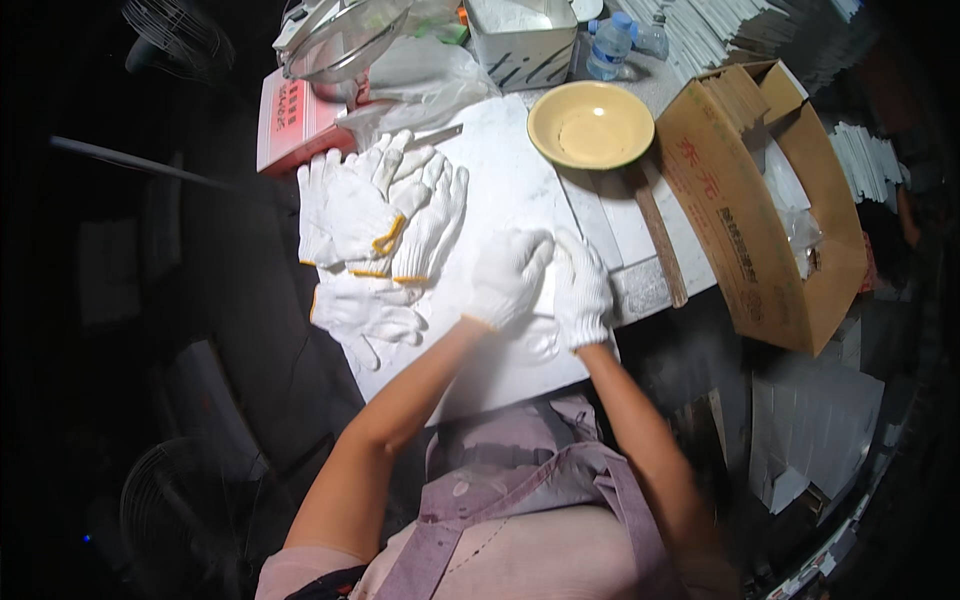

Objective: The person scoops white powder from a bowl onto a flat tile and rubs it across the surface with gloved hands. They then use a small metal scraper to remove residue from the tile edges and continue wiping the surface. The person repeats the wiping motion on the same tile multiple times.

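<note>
White knitted gloves cover both my hands, which are close together above the white board. My left hand is closed, its fingers curled toward the right hand. Beside it, my right hand is closed too, with its fingers bent inward. Whatever lies between or under the fingers is hidden. Just below the hands, a shiny, see-through patch shows on the board; I cannot tell what it is. To the left lies a loose pile of white gloves with yellow cuff edging, and nearer me another white glove.
A yellow bowl sits at the far right of the board, near a wooden strip. An open cardboard box stands at right. Behind are a red-and-white box, a mesh strainer, a square tin and a plastic bottle.
</note>
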A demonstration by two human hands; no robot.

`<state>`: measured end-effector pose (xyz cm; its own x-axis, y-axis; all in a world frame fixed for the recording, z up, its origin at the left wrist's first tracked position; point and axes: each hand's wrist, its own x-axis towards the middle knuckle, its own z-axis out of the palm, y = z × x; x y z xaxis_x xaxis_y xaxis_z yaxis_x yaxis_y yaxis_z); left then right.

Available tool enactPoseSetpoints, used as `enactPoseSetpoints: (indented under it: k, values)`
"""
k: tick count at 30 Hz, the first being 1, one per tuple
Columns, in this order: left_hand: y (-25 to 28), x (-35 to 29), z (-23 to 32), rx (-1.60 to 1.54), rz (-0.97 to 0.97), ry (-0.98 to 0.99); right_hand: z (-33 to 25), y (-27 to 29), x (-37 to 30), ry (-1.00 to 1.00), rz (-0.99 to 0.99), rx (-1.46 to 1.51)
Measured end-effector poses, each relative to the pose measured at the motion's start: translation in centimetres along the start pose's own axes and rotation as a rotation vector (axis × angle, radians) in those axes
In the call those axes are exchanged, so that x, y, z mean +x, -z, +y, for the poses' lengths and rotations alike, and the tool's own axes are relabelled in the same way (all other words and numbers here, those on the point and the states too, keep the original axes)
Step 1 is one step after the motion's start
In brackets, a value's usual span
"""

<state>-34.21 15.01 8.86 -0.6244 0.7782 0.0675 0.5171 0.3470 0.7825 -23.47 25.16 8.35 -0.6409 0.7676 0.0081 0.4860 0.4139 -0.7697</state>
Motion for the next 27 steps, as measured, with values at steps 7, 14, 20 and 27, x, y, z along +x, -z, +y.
enactPoseSetpoints:
  k: [7,14,20,27]
  values:
    - [-0.6,0.0,0.3,-0.018,0.165,-0.003,1.0,-0.1,0.0,0.045,-0.03,-0.063]
    - [-1.7,-1.4,-1.5,-0.075,0.155,-0.039,0.5,0.1,-1.7,0.164,0.049,0.075]
    - [-2.2,-1.2,-1.9,0.124,0.066,0.032,2.0,-1.7,-0.8,0.01,0.001,-0.023]
    - [-0.7,-2.1,-0.1,-0.038,0.304,-0.072,1.4,-1.7,-0.6,0.158,0.069,0.298]
